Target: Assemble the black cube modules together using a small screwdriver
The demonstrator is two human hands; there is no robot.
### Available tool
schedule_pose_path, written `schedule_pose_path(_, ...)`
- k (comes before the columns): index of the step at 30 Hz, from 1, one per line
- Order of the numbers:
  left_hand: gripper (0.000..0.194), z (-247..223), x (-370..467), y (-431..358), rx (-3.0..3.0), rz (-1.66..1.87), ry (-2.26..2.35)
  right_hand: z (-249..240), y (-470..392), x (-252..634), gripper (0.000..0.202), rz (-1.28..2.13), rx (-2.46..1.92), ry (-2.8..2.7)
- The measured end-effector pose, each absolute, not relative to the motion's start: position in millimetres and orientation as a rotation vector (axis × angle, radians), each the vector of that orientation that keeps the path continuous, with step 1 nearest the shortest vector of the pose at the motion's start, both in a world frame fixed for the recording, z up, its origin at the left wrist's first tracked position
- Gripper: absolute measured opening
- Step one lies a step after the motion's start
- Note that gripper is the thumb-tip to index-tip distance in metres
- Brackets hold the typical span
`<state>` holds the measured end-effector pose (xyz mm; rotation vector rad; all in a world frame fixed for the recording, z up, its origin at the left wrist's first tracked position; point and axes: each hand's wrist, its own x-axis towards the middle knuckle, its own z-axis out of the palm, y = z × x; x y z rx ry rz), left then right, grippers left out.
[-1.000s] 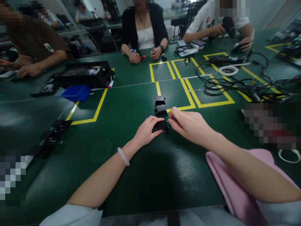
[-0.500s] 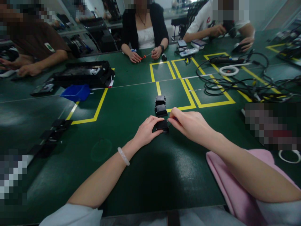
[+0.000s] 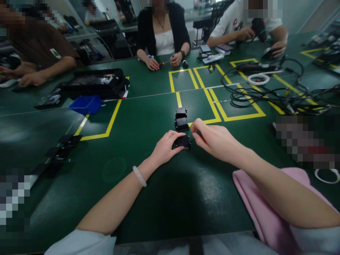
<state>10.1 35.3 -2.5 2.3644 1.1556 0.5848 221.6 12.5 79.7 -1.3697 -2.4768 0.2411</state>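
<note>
the left hand [image 3: 166, 148] is curled around a small black block [image 3: 183, 141] that sits on the green desk [image 3: 148, 198], fingers wrapped over its near and left sides and gripping it in place. the right hand [image 3: 216, 140] comes in from the other side with thumb and forefinger pinched together just at the block's right edge; something thin and dark seems to be nipped between them, but it is too small to tell what, so i cannot tell whether that hand truly grips anything.

what could go wrong, as i judge it: the block is small and smooth-looking, so a sideways push from the right hand could make it skid or twist under the left hand's fingers. 2 more black blocks [image 3: 181, 119] stand just beyond it, close enough that a slip forward could knock them over. whatever the pinch holds is tiny and dark, and if it dropped on this dark desk it would be hard to find.

the block itself is matte black, boxy and low, mostly hidden by the left fingers, with only its top and right face showing. it lies near the desk's middle, just below a line of yellow tape [image 3: 205, 121]. a pink cloth [image 3: 255, 202] lies under the right forearm.
</note>
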Motion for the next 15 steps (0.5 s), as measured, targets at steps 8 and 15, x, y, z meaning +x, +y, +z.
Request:
schedule_pose_path(8, 0.041, -2.5, 10.1, 35.4, 2.353, 0.598, 1.152, 80.7, 13.3, 221.0, 0.025, 0.17, -1.443, -2.5)
schedule_pose_path(15, 0.042, -2.6, 9.8, 35.4, 2.362, 0.58, 1.159, 82.1, 12.5, 221.7, 0.023, 0.164, -1.424, -2.501)
